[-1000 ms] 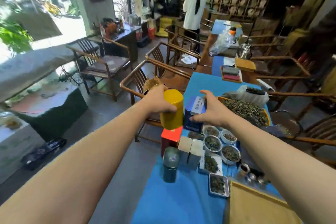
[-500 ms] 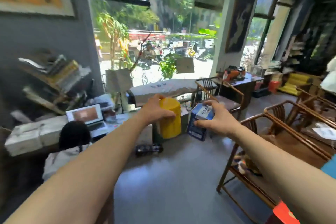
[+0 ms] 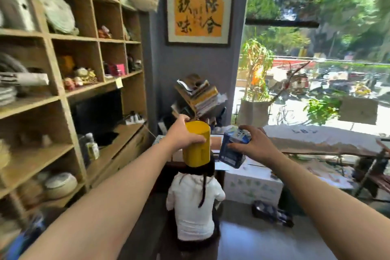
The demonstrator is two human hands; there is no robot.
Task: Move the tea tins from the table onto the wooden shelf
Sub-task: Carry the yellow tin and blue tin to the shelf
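The left hand (image 3: 181, 133) grips a yellow tin (image 3: 196, 146) and the right hand (image 3: 251, 146) a blue box (image 3: 232, 150), both carried out front, apparently to reach the wooden shelf (image 3: 63, 99).

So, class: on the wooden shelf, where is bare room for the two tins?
Wooden shelf: the bare board right of the black screen, toward the grey wall, and the board above the pale lidded bowl. Cubbies above are crowded. Left hand holds yellow round tin; right hand, blue box tin.
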